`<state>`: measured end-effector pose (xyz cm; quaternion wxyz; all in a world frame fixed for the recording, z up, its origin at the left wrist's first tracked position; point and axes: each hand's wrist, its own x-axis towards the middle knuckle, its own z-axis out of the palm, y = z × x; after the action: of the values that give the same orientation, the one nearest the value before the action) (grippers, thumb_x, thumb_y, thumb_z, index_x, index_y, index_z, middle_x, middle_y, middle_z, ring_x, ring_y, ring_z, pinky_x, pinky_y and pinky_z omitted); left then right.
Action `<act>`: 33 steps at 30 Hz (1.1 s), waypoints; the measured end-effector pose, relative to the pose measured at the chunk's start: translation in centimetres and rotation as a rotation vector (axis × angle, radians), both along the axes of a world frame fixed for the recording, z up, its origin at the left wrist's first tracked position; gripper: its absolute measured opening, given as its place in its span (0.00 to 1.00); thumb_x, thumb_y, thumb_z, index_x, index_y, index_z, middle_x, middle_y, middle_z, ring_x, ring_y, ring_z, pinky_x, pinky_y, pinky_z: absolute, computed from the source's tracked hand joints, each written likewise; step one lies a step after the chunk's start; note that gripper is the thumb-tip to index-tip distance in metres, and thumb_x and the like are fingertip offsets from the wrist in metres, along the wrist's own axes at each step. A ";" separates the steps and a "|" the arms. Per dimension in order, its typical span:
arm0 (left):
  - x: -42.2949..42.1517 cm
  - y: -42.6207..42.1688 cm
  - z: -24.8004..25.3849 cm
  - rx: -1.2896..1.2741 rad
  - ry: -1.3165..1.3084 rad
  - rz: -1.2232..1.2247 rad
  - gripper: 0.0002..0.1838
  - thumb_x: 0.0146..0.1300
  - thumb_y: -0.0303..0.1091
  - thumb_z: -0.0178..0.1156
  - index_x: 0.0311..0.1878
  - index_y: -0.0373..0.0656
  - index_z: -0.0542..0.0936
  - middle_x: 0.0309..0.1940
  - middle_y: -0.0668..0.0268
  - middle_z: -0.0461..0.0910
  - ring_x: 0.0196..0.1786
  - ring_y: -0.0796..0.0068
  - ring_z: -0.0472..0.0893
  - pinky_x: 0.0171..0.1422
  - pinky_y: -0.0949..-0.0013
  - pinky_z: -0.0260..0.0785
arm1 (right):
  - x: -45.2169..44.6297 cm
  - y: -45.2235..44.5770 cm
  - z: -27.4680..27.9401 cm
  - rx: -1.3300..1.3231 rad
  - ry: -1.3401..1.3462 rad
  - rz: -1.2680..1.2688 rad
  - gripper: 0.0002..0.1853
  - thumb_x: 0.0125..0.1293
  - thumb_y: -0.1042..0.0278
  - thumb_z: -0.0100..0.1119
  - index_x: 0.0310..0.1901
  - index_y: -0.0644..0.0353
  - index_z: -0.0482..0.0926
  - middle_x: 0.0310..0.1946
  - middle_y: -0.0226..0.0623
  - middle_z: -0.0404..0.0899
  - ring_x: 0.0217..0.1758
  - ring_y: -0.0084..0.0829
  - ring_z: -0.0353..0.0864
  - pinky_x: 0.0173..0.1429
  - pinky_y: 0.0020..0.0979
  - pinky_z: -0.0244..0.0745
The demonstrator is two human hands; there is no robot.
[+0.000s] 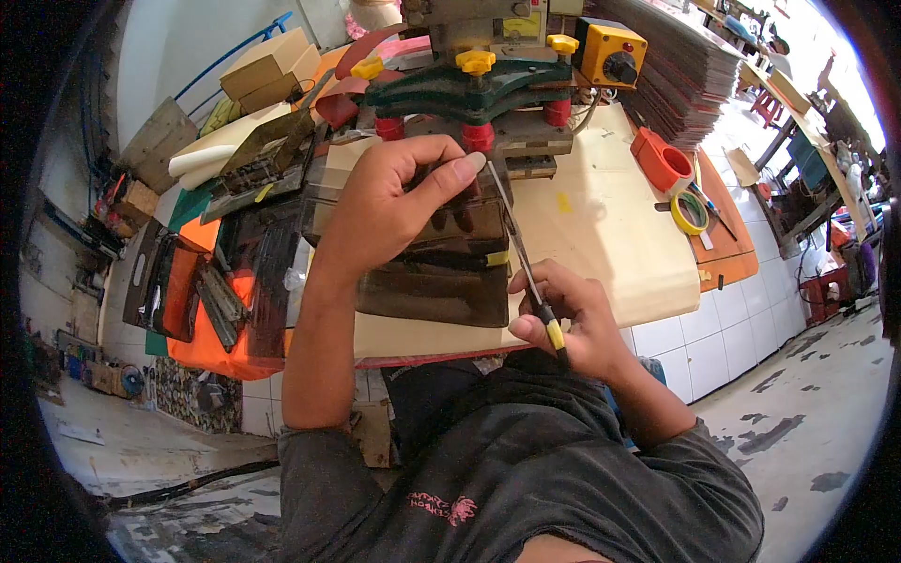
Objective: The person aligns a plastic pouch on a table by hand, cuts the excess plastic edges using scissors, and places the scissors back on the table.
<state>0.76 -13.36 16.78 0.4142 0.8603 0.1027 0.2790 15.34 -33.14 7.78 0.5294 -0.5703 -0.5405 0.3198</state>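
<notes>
My right hand is closed around a long thin metal tool with a black and yellow handle; its shaft slants up and left. My left hand is raised over the dark see-through plastic piece, thumb and forefinger pressed together close to the tool's upper tip. Whatever lies between those fingertips is too small to tell. The plastic piece lies on the cream-covered table and carries a small yellow tab. Part of it is hidden under my left hand and forearm.
A green press with yellow knobs stands just beyond my hands, beside a yellow control box. Dark plastic pieces lie on the left. A red tape dispenser and yellow tape roll sit right, before stacked sheets.
</notes>
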 end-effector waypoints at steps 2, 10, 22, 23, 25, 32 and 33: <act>0.1 0.1 -0.2 0.004 -0.010 0.007 0.13 0.72 0.36 0.59 0.35 0.37 0.80 0.26 0.76 0.74 0.33 0.87 0.69 0.38 0.77 0.63 | -0.1 0.1 0.1 0.012 0.018 -0.001 0.21 0.61 0.53 0.73 0.44 0.61 0.78 0.23 0.28 0.76 0.27 0.18 0.73 0.32 0.25 0.67; 0.4 0.0 -0.3 0.013 -0.014 0.042 0.13 0.71 0.37 0.60 0.34 0.37 0.81 0.27 0.75 0.76 0.34 0.87 0.71 0.41 0.77 0.65 | -0.1 0.7 -0.4 0.042 0.095 0.001 0.21 0.61 0.54 0.72 0.46 0.61 0.78 0.24 0.28 0.77 0.29 0.17 0.74 0.34 0.24 0.67; 0.4 0.3 -0.6 -0.005 0.003 0.118 0.14 0.70 0.38 0.62 0.34 0.36 0.82 0.25 0.75 0.78 0.32 0.88 0.72 0.38 0.76 0.66 | 0.4 0.7 -1.2 0.041 0.076 -0.017 0.22 0.60 0.54 0.73 0.49 0.60 0.78 0.25 0.27 0.77 0.29 0.16 0.73 0.34 0.24 0.67; 0.4 0.2 -0.6 -0.003 -0.002 0.120 0.14 0.70 0.38 0.62 0.34 0.36 0.82 0.26 0.75 0.78 0.32 0.88 0.72 0.39 0.76 0.66 | 0.4 0.7 -0.9 0.023 0.047 -0.011 0.22 0.59 0.57 0.72 0.50 0.60 0.77 0.26 0.27 0.76 0.30 0.17 0.73 0.34 0.23 0.66; 0.4 0.2 -0.5 -0.001 -0.007 0.122 0.14 0.70 0.38 0.62 0.34 0.35 0.82 0.26 0.75 0.78 0.32 0.88 0.72 0.39 0.76 0.66 | 0.4 0.5 -0.6 0.005 0.019 -0.004 0.23 0.59 0.59 0.71 0.51 0.60 0.76 0.28 0.27 0.75 0.31 0.17 0.73 0.34 0.21 0.65; 0.7 0.3 -0.7 0.005 0.017 0.144 0.14 0.69 0.38 0.62 0.35 0.35 0.83 0.26 0.75 0.78 0.32 0.87 0.72 0.39 0.76 0.66 | 0.8 0.3 -0.4 -0.003 -0.195 -0.038 0.27 0.57 0.51 0.74 0.48 0.63 0.78 0.26 0.35 0.76 0.29 0.25 0.75 0.35 0.28 0.70; 0.7 0.2 -0.8 -0.020 0.003 0.139 0.14 0.69 0.39 0.62 0.35 0.36 0.83 0.25 0.75 0.78 0.32 0.87 0.72 0.39 0.75 0.66 | 0.8 0.4 -0.3 -0.001 -0.196 -0.040 0.27 0.57 0.50 0.74 0.48 0.63 0.77 0.26 0.35 0.76 0.29 0.25 0.75 0.35 0.29 0.71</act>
<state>1.48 -13.17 16.02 0.4022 0.8473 0.1656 0.3047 16.15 -32.77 7.49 0.4802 -0.6098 -0.5779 0.2521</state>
